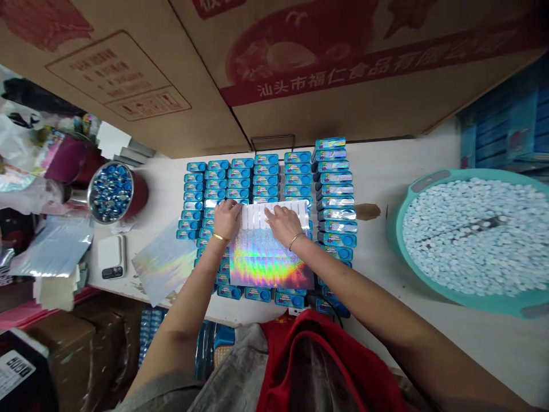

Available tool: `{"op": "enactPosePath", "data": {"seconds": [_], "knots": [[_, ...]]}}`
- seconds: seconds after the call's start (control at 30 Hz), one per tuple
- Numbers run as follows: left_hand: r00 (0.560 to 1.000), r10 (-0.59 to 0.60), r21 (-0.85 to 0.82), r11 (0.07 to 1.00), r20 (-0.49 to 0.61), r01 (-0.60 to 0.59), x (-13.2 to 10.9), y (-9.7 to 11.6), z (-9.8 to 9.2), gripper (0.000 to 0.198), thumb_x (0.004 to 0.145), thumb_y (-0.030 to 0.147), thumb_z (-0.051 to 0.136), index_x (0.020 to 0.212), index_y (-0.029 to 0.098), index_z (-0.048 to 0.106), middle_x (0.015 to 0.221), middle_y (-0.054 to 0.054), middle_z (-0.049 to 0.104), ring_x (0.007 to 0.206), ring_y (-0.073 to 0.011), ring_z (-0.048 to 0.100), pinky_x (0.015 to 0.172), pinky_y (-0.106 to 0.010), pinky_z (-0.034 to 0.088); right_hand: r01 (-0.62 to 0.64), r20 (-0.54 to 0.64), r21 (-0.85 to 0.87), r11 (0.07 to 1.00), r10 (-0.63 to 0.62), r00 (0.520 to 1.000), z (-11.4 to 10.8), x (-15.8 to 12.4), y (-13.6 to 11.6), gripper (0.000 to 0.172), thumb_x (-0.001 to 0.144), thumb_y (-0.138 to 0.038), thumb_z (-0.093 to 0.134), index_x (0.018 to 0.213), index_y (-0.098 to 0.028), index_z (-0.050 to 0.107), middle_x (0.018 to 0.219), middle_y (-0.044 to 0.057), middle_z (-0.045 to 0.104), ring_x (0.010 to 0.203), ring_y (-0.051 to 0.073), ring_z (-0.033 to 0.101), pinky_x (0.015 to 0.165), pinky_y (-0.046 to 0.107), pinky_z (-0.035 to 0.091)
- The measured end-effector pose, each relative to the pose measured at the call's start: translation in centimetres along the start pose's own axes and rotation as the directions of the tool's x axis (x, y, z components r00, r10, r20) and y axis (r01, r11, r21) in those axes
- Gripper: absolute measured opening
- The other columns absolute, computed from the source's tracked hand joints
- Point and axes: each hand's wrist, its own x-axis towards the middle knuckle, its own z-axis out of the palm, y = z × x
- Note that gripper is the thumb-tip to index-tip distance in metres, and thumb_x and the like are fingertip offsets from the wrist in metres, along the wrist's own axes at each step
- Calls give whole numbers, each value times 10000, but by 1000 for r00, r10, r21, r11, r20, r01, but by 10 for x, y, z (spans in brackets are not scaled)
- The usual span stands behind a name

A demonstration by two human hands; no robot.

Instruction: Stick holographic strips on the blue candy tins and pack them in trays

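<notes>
rainbow sheet [271, 263] lies over rows of blue boxes [335, 226], toward near side. hands apart: left hand [227, 219] touches sheet's far left corner, right hand [285, 225] rests on white strips [251, 216] along sheet's far edge; cannot tell if either pinches. teal basin [398, 232] of white pieces [476, 240] at right.

Smooth white rectangular table [375, 263] w/ big brown cardboard panels w/ red Chinese print [201, 109] standing along the back, pretty much a wall tbh. Plain brown cardboard boxes [64, 343] lower left. Light's soft, darker top R.
</notes>
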Motion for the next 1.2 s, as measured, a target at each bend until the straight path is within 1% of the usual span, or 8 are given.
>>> {"op": "enactPosePath", "data": {"seconds": [0.23,0.43,0.57,0.73,0.9,1.03,1.1,1.2], "knots": [[996,-12,-75,997,-92,5,-27,2,5,243,953,266,426,989,203,658,1144,-119,646,1003,-269,527,801,-404,355,-9,-12,-34,999,9,1000,-2,-2,-3,457,1003,-311,332,1431,-192,440,1181,155,557,1053,275,490,817,367,356],[993,-71,-52,996,-90,67,-66,8,-16,238,939,330,467,1048,186,622,1118,-125,644,991,-272,532,824,-404,353,-2,-10,-39,999,1,1000,-1,-4,-3,462,1002,-308,330,1436,-186,433,1189,156,554,1047,275,489,813,366,360],[992,-117,3,993,-42,117,-44,0,-20,364,970,323,378,1248,198,576,1216,-141,601,1039,-289,512,824,-404,356,-1,-29,-45,999,-1,1000,0,-5,-4,465,1000,-303,329,1437,-182,431,1192,159,553,1043,277,487,812,370,364],[997,-20,4,1000,78,20,-11,-8,-10,336,970,275,357,1127,225,649,1190,-128,613,1050,-293,502,827,-422,351,10,-32,-42,999,-11,999,2,-4,-4,468,997,-303,332,1436,-178,435,1185,167,555,1041,280,482,816,373,364],[999,9,-55,998,39,-7,-25,-6,-7,269,957,261,400,1070,229,643,1217,-122,610,1094,-296,500,863,-444,353,3,-35,-39,999,-4,999,3,-5,-4,467,1001,-305,317,1435,-178,435,1185,173,550,1036,275,473,818,371,355],[999,-38,-210,977,-30,31,-54,12,-21,128,913,253,500,940,207,615,1105,-108,650,1024,-263,549,857,-417,384,-4,-24,-22,1000,3,1000,2,-4,-4,464,1002,-301,319,1432,-179,443,1176,172,552,1028,274,475,816,368,354],[966,-207,-361,922,-156,139,-71,30,-36,80,891,274,548,871,207,587,964,-80,659,940,-230,575,857,-399,406,-5,-30,18,1000,5,1000,1,-2,-4,458,998,-289,336,1426,-175,454,1177,173,555,1030,276,483,824,371,359],[776,-573,-719,653,-264,238,-88,66,-59,128,846,315,625,846,209,553,850,-31,629,841,-173,599,813,-335,458,-19,-94,233,972,42,995,-2,-7,-5,469,988,-344,395,1407,-146,468,1130,161,581,1010,269,506,851,375,375]]}}
